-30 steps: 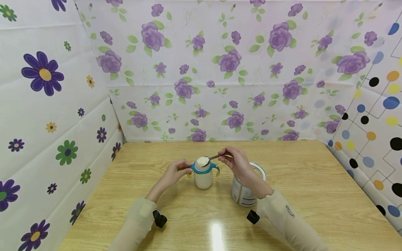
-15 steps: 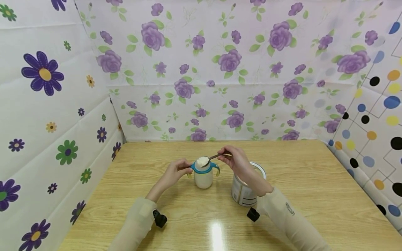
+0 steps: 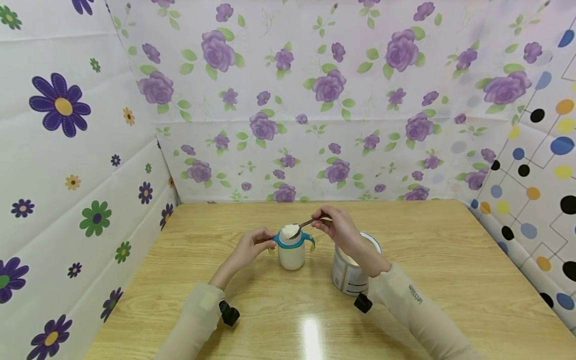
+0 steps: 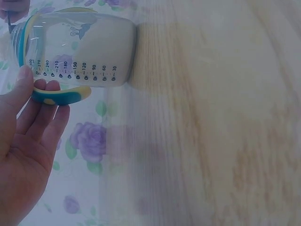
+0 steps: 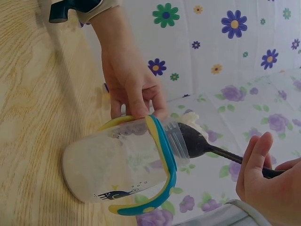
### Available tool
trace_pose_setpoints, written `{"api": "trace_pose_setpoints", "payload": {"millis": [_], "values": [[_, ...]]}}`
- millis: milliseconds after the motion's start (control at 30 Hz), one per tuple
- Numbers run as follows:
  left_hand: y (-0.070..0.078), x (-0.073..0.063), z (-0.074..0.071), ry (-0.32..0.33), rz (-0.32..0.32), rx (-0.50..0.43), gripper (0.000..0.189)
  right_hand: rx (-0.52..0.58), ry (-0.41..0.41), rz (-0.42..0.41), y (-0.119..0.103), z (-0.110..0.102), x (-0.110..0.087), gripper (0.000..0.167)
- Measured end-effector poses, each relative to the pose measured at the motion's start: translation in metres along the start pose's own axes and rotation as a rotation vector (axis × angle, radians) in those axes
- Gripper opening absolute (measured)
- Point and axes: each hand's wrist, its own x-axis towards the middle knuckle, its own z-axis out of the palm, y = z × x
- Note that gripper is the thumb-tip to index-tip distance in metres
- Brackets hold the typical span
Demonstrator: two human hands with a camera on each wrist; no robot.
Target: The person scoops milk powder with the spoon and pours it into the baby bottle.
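A clear baby bottle (image 3: 291, 258) with blue and yellow handles stands upright on the wooden table, its lower part full of white powder. My left hand (image 3: 250, 246) grips the left handle (image 4: 61, 95), thumb on top and fingers beneath. Above the open bottle mouth, my right hand (image 3: 340, 231) pinches a dark spoon (image 5: 221, 153) by its handle. Its bowl lies at the rim, and a heap of whitish powder (image 3: 290, 230) mounds up over the mouth. Below my right forearm stands an open can (image 3: 347, 281) with pale powder inside, partly hidden by the wrist.
The wooden table (image 3: 216, 220) ends at a wall of rose-patterned sheeting (image 3: 288, 125). Flower-printed sheeting (image 3: 81, 165) borders the left, dotted sheeting (image 3: 531, 190) the right. A black wrist camera (image 3: 229, 315) hangs at each cuff.
My right hand has risen slightly, so the spoon's handle slopes more steeply down to the bottle mouth. The left hand, bottle and can stay put.
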Motion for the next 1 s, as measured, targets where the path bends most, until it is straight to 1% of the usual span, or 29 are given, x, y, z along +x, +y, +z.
{"api": "trace_pose_setpoints", "payload": {"millis": [267, 533, 700, 767, 900, 1000], "values": [[0.003, 0.001, 0.0, -0.003, 0.017, -0.001, 0.014, -0.067, -0.026, -0.017, -0.003, 0.002, 0.003, 0.03], [0.003, 0.0, 0.0, 0.002, -0.026, -0.007, 0.015, -0.128, 0.006, -0.002, -0.005, 0.006, 0.005, 0.03], [0.004, 0.0, 0.0, -0.001, -0.039, -0.008, 0.014, -0.162, 0.023, 0.001, -0.005, 0.008, 0.007, 0.028], [0.007, 0.0, 0.0, -0.006, -0.042, -0.009, 0.014, -0.164, 0.026, 0.002, -0.005, 0.009, 0.008, 0.028], [0.023, -0.004, 0.0, -0.012, -0.043, -0.014, 0.013, -0.17, 0.025, 0.002, -0.003, 0.009, 0.01, 0.029], [0.032, -0.007, 0.0, -0.01, -0.028, -0.02, 0.013, -0.182, 0.019, -0.001, -0.002, 0.009, 0.011, 0.029]]}}
